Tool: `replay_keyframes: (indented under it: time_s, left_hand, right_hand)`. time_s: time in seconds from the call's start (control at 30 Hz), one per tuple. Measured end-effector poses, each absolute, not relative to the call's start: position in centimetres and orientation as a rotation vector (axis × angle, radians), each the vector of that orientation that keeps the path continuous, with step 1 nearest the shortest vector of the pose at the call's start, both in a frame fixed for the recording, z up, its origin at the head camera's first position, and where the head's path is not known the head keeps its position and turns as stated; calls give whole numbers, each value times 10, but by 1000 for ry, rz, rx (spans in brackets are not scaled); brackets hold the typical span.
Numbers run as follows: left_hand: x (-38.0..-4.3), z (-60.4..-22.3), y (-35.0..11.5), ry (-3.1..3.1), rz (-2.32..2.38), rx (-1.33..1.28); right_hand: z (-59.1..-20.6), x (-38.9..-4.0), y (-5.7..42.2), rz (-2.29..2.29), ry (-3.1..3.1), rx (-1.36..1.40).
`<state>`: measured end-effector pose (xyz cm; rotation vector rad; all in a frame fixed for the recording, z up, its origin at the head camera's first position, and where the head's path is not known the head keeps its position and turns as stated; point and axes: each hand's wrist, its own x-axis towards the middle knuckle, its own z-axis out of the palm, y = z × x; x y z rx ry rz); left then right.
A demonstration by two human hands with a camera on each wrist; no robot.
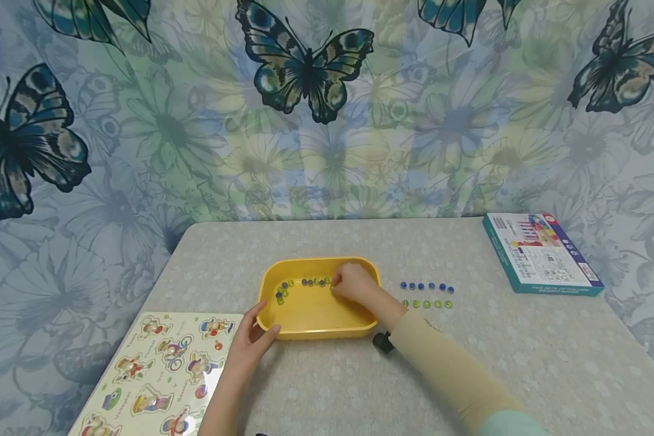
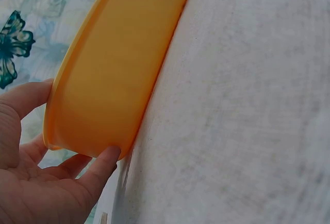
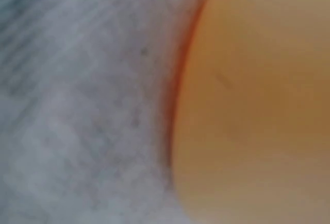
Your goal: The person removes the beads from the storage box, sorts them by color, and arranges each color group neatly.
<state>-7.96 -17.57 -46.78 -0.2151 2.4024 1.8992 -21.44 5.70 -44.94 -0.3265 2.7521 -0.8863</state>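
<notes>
A yellow plastic tray (image 1: 310, 333) stands mid-table. My left hand (image 1: 251, 338) grips its near left corner, thumb and fingers spread about the rim and outer wall; the left wrist view shows this hand (image 2: 56, 177) close up against the tray's side (image 2: 113, 69). Inside the tray, blue and green glass beads lie in a curved group (image 1: 282, 292) at left and a short row (image 1: 316, 282) along the far side. My right hand (image 1: 355, 283) reaches in with curled fingers, fingertips at that row's right end; whatever they hold is hidden. Only blurred tray wall (image 3: 247, 105) fills most of the right wrist view.
Right of the tray lie a row of blue beads (image 1: 432, 286) and a row of green beads (image 1: 426, 304). A teal-edged box (image 1: 545, 254) lies at the back right. An illustrated sheet (image 1: 142, 375) covers the front left. Behind the table (image 1: 523, 363) hangs a butterfly-patterned cloth (image 1: 458, 151).
</notes>
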Motion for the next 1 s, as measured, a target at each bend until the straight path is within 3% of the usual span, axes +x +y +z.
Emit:
replay_keyframes:
  time_s: [0.37, 0.63, 0.83, 1.0]
  left_hand:
    - [-79, -467, -175, 2405, 1884, -220]
    - [-80, -465, -176, 2403, 1885, -209]
    - [-80, -464, -176, 2400, 1885, -212]
    - [-79, -462, -174, 2403, 1864, -217]
  right_hand:
    - [-417, -196, 86, -1108, 2679, -540]
    - [-386, -171, 174, -1195, 2766, -535]
    - [-402, -160, 252, -1108, 2859, -370]
    - [-425, -153, 290, -991, 2847, -310]
